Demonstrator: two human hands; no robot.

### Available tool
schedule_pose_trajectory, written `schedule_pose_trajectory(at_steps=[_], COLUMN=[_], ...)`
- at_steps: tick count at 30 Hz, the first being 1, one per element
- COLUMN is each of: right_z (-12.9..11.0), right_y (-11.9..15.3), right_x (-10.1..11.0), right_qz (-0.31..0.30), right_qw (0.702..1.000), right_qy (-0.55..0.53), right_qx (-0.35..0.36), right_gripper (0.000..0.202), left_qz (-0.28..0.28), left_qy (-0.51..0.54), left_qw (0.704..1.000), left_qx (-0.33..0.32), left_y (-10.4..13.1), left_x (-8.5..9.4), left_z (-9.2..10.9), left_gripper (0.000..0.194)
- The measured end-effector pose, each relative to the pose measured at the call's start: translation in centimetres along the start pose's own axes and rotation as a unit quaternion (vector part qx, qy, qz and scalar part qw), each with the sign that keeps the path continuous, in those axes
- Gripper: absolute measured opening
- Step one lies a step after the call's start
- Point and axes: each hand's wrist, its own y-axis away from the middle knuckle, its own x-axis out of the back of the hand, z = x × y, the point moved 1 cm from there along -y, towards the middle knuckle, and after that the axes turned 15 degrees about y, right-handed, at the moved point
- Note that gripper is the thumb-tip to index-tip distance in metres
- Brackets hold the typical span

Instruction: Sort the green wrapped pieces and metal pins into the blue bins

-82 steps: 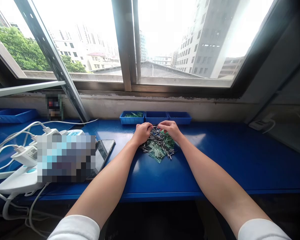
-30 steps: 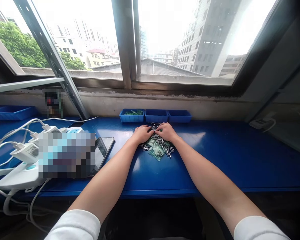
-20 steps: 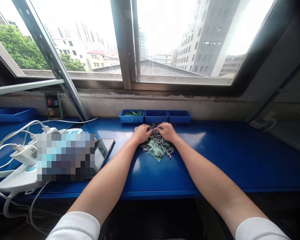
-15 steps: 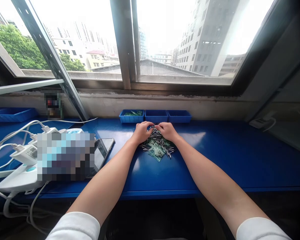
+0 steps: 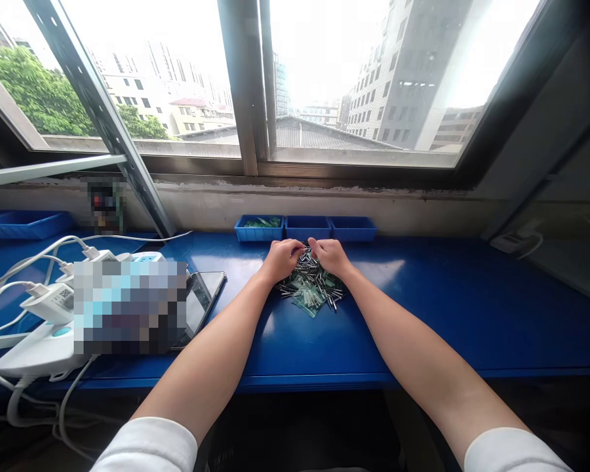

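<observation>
My left hand [image 5: 280,261] and right hand [image 5: 331,256] are close together over a loose heap of thin metal rods [image 5: 309,267], about midway along the blue bench [image 5: 452,308] and nearer its far edge than its near one. The left has its fingers bent inward and its thumb and fingertips nearly closed together at the far side of the heap. The right is curled loosely, fingers folded under and thumb towards the left hand. The fingertips are too small and shaded to see, so I cannot tell whether either has hold of a rod.

The rods lie crisscrossed between and below my hands, with a green-tinted plastic bag [image 5: 307,300] on the side facing the bench's near edge. More green shows beside my right hand.

Just beyond, along the far edge, three blue bins stand in a row: the left bin [image 5: 259,235] holds green packets, and the middle bin [image 5: 307,235] and right bin [image 5: 353,234] sit beside it. Towards the bench's near left corner is a white power strip [image 5: 32,354] with plugged-in chargers [image 5: 54,305] and white cables. A smartphone [image 5: 209,292] lies between that and my left forearm, partly hidden by a pixelated patch.
</observation>
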Motion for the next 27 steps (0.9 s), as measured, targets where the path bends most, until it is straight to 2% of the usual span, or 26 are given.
schedule_pose_trajectory(at_steps=[3,8,16,27], right_z=[0.2,0.0,0.1,0.2], right_y=[0.0,0.0,0.1,0.2], right_x=[0.2,0.9,1.2,1.6], right_qz=[0.021,-0.017,-0.045,-0.066], right_qw=[0.997,0.981,0.971,0.974], right_qy=[-0.072,-0.192,-0.23,-0.214], right_qx=[-0.029,-0.03,-0.038,-0.039], right_gripper=[0.048,0.041,0.038,0.031], left_qz=[0.007,-0.004,-0.028,-0.035], left_qy=[-0.016,-0.039,-0.041,-0.038], left_qw=[1.0,0.998,0.998,0.998], left_qx=[0.017,0.038,0.043,0.04], left_y=[0.0,-0.1,0.0,0.0], left_x=[0.1,0.0,-0.1,-0.2], left_z=[-0.2,-0.6,-0.7,-0.8], left_gripper=[0.024,0.026,0.026,0.026])
